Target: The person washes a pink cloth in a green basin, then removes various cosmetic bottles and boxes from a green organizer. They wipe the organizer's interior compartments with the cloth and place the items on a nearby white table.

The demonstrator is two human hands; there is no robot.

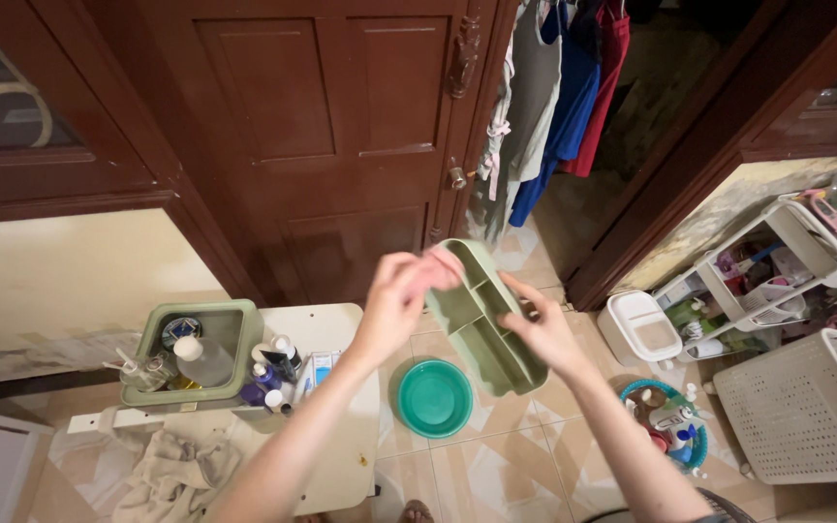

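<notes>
Far left, lower part of frame: a green bin [244,324] sits on a white table [341,329], w/ a clear bottle [203,360] & other small stuff inside, more small bottles [273,373] just beside it on the tabletop. A beige cloth [171,475] lies crumpled at bottom left. Center frame: my left hand [394,305] is closed round the top end of a green divided tray [481,315], fingers curled over its rim, gripping it. The tray's held up in the air, tilted, compartments facing me, in front of the brown wooden door [331,126]. My right hand [544,334] pinches the tray's right edge, thumb on the inner side, fingers behind. Below the tray, on the tiled floor, a round teal basin [435,397]. Upper center-right: clothes [564,87] hanging in blue, red & grey. Right of my right hand: a small white lidded box [641,324] on the floor, then a white rack [777,261] w/ misc items, & a white perforated basket [811,407] at lower right.
</notes>
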